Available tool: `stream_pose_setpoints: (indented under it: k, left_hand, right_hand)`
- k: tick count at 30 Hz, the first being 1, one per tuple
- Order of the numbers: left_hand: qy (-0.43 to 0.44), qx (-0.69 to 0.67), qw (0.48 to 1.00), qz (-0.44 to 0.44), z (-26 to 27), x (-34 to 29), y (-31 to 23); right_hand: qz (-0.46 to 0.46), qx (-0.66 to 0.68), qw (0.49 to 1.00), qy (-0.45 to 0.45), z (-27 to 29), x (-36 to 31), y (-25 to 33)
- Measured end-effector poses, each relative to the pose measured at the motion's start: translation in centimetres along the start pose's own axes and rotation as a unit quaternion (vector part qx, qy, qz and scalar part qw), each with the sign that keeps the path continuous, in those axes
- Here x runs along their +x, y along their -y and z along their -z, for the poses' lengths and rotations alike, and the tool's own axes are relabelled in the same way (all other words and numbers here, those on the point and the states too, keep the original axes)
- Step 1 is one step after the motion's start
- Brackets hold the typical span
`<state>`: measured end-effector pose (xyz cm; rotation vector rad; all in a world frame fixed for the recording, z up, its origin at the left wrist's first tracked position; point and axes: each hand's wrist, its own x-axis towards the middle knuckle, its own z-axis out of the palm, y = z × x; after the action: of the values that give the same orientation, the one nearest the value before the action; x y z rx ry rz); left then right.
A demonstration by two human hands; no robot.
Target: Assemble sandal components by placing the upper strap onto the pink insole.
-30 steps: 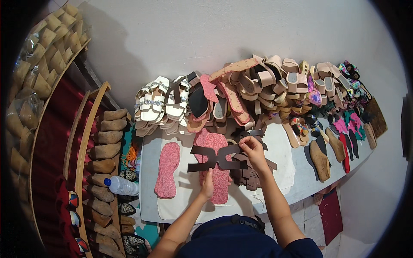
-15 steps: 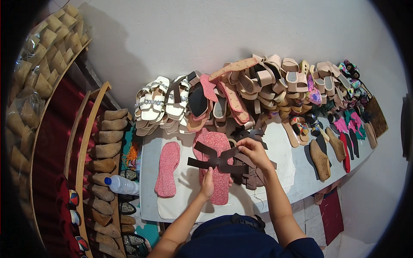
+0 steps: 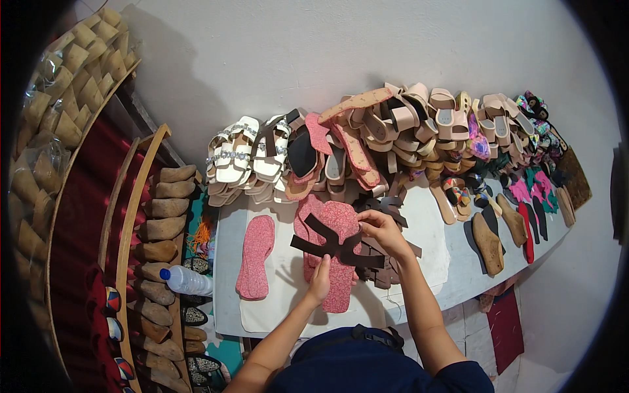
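Note:
A dark brown X-shaped sandal upper (image 3: pixel 337 250) lies across a pink patterned sole-shaped piece (image 3: pixel 338 295), both held up over the table. My left hand (image 3: pixel 319 285) grips them from below, its thumb pressed on the middle of the upper and its fingers mostly hidden behind the pink piece. My right hand (image 3: pixel 385 234) is closed in a pinch on the upper's far right arm, beside the pink piece's edge. More dark brown cut uppers (image 3: pixel 385 275) lie under and beside my right hand. A stack of pink sole pieces (image 3: pixel 255 255) rests to the left.
White sandals (image 3: pixel 232 154) and a heap of beige sandals (image 3: pixel 452 121) line the table's far side. Wooden shoe lasts (image 3: pixel 486 245) lie at the right. A rack of lasts (image 3: pixel 160 229) and a plastic bottle (image 3: pixel 187 280) stand left of the table (image 3: pixel 226 314).
The upper has shifted slightly right and tilted, its far right arm now bent in toward the pink piece's edge. My left hand has moved a little to the right with it.

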<state>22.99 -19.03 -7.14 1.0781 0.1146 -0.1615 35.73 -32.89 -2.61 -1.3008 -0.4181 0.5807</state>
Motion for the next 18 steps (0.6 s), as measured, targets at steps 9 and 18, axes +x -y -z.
stream_pose_setpoints:
  k: [9, 18]
  left_hand:
    - [-0.033, 0.044, 0.998, -0.019, -0.1, 0.2, 0.4]
    - [-0.057, 0.039, 0.998, -0.011, -0.2, 0.3, 0.2]
  right_hand:
    - [-0.052, 0.028, 0.998, -0.011, 0.6, 0.4, -1.2]
    - [-0.068, 0.022, 0.996, -0.044, -1.0, -0.2, 0.4]
